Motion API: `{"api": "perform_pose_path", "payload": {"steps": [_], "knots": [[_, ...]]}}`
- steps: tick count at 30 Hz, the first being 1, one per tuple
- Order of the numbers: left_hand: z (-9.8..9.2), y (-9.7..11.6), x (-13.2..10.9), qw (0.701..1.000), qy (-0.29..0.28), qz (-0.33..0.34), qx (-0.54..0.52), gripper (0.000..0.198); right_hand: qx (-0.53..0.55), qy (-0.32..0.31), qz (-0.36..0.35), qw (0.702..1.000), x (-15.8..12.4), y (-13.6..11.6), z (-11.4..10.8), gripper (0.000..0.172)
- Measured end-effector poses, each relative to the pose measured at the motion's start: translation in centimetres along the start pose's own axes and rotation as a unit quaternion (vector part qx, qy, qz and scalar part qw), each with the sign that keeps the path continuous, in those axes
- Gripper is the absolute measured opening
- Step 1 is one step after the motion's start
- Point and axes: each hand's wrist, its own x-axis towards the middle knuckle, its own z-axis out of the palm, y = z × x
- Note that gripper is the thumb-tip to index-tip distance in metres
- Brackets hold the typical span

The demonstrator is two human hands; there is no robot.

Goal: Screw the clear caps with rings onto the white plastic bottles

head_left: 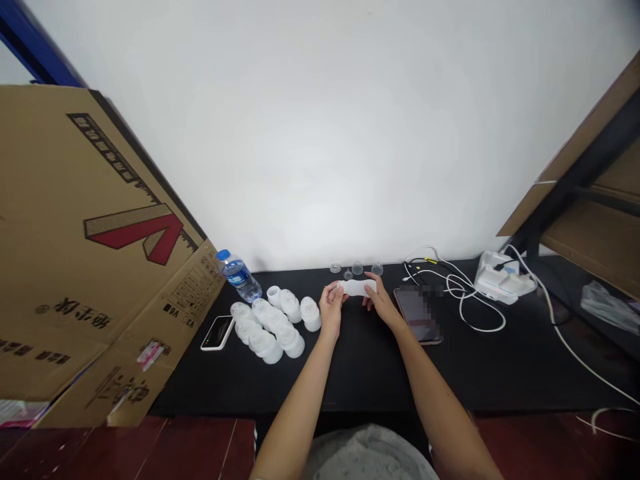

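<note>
A small white plastic bottle (355,288) lies sideways between my two hands, above the black table. My left hand (331,303) has its fingers closed round the bottle's left end. At the right end, my right hand (379,301) grips it between thumb and fingers. Several similar white bottles (270,317) stand in a cluster to the left, many with clear tops. Behind my hands, by the wall, sit several small clear plastic caps (357,268). What lies under my left fingers at the bottle's end is too small to tell.
A water bottle (240,277) and a white phone-like device (218,333) lie left, beside a large cardboard box (100,253). Right of my hands are a tablet or phone (415,313), tangled white cables (463,300), a white power strip (503,277) and a clear plastic bag (610,307).
</note>
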Motion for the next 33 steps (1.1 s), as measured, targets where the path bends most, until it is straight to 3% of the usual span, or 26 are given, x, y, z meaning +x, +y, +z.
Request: {"api": "perform_pose_path", "payload": {"steps": [2, 4, 7, 10, 15, 19, 25, 29, 33], "knots": [[0.0, -0.1, 0.0, 1.0, 0.008, -0.002, -0.007, 0.055, 0.05, -0.012, -0.028, 0.998, 0.1, 0.0, 0.0, 0.08], [0.0, -0.2, 0.1, 1.0, 0.013, -0.003, -0.013, 0.056, 0.087, -0.026, -0.047, 0.995, 0.3, 0.0, 0.0, 0.086], [-0.1, -0.1, 0.2, 1.0, 0.016, -0.004, -0.019, 0.057, 0.089, -0.031, -0.035, 0.995, 0.5, -0.2, -0.2, 0.069], [-0.1, 0.0, 0.2, 1.0, 0.015, -0.006, -0.019, 0.058, 0.022, -0.004, 0.01, 1.0, 0.3, -0.7, -0.4, 0.047], [-0.1, 0.0, 0.2, 1.0, 0.012, -0.006, -0.009, 0.058, -0.111, 0.02, 0.038, 0.993, -0.2, -0.9, -0.7, 0.061], [-0.5, 0.0, 0.3, 1.0, 0.018, -0.004, 0.005, 0.059, -0.066, 0.036, 0.02, 0.997, 0.3, -0.1, -0.8, 0.046], [-0.9, 0.1, 0.6, 1.0, 0.024, 0.005, -0.007, 0.053, 0.036, -0.019, -0.037, 0.998, 1.0, 0.8, -0.9, 0.07], [-0.6, 0.3, 0.4, 1.0, 0.006, 0.004, -0.021, 0.053, -0.006, 0.001, 0.018, 1.0, 0.8, 1.0, -0.9, 0.057], [-0.1, 0.3, 0.0, 0.999, -0.022, -0.007, -0.029, 0.052, -0.095, 0.033, 0.07, 0.993, 0.4, 1.3, -1.2, 0.074]]}}
